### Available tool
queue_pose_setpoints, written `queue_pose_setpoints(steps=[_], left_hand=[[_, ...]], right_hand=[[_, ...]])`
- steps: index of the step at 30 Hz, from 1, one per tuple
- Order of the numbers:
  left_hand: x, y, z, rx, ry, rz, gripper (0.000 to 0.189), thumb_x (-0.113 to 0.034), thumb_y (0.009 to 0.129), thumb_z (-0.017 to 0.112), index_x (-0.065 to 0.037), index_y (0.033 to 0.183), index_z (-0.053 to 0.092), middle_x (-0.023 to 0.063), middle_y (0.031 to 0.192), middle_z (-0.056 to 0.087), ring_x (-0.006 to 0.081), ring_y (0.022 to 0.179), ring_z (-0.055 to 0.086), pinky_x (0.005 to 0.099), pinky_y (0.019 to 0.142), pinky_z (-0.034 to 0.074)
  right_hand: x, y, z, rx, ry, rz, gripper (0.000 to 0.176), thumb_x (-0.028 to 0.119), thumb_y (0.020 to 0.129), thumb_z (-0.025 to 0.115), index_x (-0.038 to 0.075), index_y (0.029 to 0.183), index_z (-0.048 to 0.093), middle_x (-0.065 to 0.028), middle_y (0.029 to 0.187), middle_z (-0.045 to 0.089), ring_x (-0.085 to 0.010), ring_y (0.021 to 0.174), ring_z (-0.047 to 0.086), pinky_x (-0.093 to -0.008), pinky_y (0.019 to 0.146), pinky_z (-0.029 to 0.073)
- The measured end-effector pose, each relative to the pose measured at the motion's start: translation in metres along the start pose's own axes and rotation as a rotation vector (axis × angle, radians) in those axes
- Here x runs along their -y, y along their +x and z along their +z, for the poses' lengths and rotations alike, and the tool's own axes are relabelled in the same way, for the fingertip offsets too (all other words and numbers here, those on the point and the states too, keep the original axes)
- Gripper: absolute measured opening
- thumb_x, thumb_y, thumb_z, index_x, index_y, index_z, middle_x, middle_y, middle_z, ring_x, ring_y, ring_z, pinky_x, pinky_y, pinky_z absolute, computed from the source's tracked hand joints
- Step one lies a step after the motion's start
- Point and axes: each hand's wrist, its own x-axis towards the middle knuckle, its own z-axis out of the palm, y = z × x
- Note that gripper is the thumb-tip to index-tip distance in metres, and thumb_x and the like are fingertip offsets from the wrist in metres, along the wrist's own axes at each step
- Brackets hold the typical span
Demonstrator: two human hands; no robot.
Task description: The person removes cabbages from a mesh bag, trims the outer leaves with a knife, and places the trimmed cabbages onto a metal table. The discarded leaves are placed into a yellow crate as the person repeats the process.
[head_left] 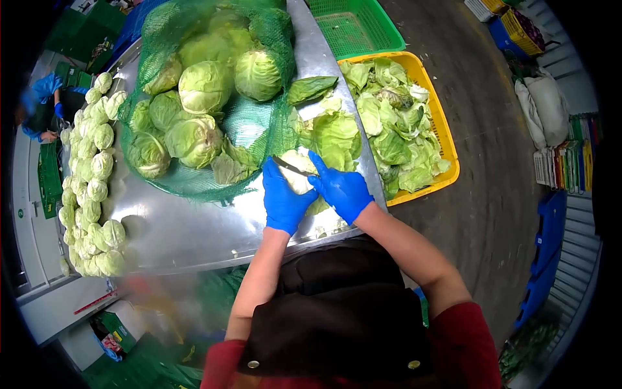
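Observation:
My left hand point(285, 200), in a blue glove, is wrapped round the left side of a pale, trimmed cabbage point(297, 170) near the front edge of the metal table point(188, 230). A knife point(291, 166) lies across the top of that cabbage, its handle inside my right hand point(341, 189), also gloved in blue. Loose green leaves point(337, 139) are spread just beyond my right hand. Farther back and to the left, several whole cabbages point(194, 139) rest in and on an open green net bag point(249, 129).
A yellow crate point(455, 159) full of cut leaves stands right of the table, with a green crate point(363, 26) behind it. Many trimmed cabbages point(97, 188) line the table's left edge. At the far left is another person point(45, 97) in blue sleeves.

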Motion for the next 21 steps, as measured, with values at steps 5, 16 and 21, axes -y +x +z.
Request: queue_pose_setpoints(steps=[5, 16, 21], left_hand=[[0.005, -0.006, 0.006, -0.054, 0.025, 0.045, 0.113, -0.035, 0.056, 0.088, 0.006, 0.141, 0.026, 0.0285, 0.135, 0.04, 0.042, 0.123, 0.045, 0.0441, 0.102, 0.041], [0.06, -0.053, -0.014, -0.025, -0.3, 0.203, 0.115, -0.03, 0.06, 0.086, 0.004, 0.147, 0.02, 0.0227, 0.143, 0.034, 0.0361, 0.132, 0.038, 0.0418, 0.111, 0.033], [0.071, -0.063, -0.012, 0.027, -0.515, 0.112, 0.113, -0.029, 0.066, 0.084, 0.004, 0.149, 0.014, 0.0215, 0.15, 0.025, 0.0339, 0.139, 0.028, 0.0411, 0.116, 0.024]], right_hand=[[0.004, 0.021, -0.003, 0.114, 0.039, 0.11, 0.043, 0.042, 0.097, 0.048, 0.007, 0.118, 0.059, -0.0162, 0.075, 0.066, -0.0319, 0.068, 0.066, -0.0423, 0.06, 0.051], [-0.062, 0.027, -0.002, 0.031, 0.15, 0.426, 0.046, 0.051, 0.084, 0.06, 0.009, 0.099, 0.069, -0.0208, 0.093, 0.068, -0.0387, 0.088, 0.065, -0.0463, 0.077, 0.052], [-0.049, -0.004, -0.024, -0.085, 0.083, 0.442, 0.067, 0.046, 0.085, 0.064, 0.012, 0.139, 0.044, -0.023, 0.095, 0.068, -0.0369, 0.079, 0.067, -0.0422, 0.067, 0.055]])
